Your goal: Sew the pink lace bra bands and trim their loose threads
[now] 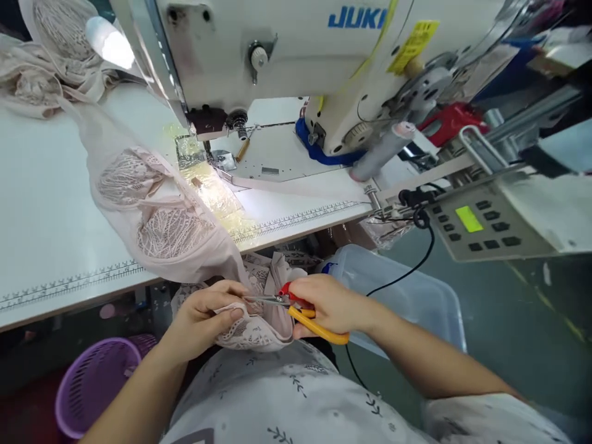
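Note:
My left hand (pixel 206 317) is closed on the edge of a pale pink lace bra (pixel 259 333), pinching it between thumb and fingers above my lap. In my right hand (pixel 330 302) is a pair of scissors (pixel 300 312) with red and orange handles. The blades point left and reach the fabric beside my left fingertips; I cannot tell whether they touch a thread. Linked to the held piece, another lace bra (pixel 176 231) drapes over the table edge and lies on the white tabletop.
A JUKI sewing machine (pixel 287 55) stands on the white table (pixel 50 203), whose front edge carries a ruler strip. More bras (pixel 60 55) lie at the far left. Below are a purple basket (pixel 99 382) and a clear plastic bin (pixel 402 290). A control panel (pixel 490 216) juts out at right.

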{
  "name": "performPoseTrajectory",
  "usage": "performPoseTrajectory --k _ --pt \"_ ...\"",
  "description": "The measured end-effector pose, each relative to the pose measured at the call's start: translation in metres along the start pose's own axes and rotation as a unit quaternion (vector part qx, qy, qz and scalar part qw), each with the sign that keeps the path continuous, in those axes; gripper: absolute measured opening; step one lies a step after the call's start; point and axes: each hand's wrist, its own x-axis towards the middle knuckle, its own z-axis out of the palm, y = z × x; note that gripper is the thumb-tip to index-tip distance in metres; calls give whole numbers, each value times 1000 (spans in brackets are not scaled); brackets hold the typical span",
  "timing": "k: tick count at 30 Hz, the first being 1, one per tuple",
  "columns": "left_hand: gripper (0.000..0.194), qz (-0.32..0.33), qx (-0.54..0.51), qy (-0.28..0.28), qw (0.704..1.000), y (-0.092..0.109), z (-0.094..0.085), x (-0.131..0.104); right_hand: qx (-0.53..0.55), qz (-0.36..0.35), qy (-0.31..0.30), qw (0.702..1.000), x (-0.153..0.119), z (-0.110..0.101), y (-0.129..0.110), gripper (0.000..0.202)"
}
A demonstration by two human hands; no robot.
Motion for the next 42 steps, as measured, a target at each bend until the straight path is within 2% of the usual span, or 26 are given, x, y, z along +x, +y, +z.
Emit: performPoseTrajectory --k 4,13,24,26,33,39,42 --pt "19 12 16 17 1000 -1 0 -2 -68 8 -7 998 -2 -3 -4 47" --pt "16 68 63 39 995 4 4 -3 -117 28 -9 993 -8 -4 -6 43" --pt "20 47 102 70 991 7 5 -2 -126 44 -16 991 -9 -9 -10 42" --pt "20 61 105 73 990 6 4 -1 -123 49 -27 991 -10 -10 -11 39" --pt "16 139 128 46 981 2 3 0 -124 54 -47 990 -10 -12 -16 32" --pt "19 163 157 11 974 4 5 -1 -143 47 -28 988 -9 -14 -19 28" --pt "19 155 154 -7 976 5 6 -1 -149 44 -15 988 -10 -17 -21 29"
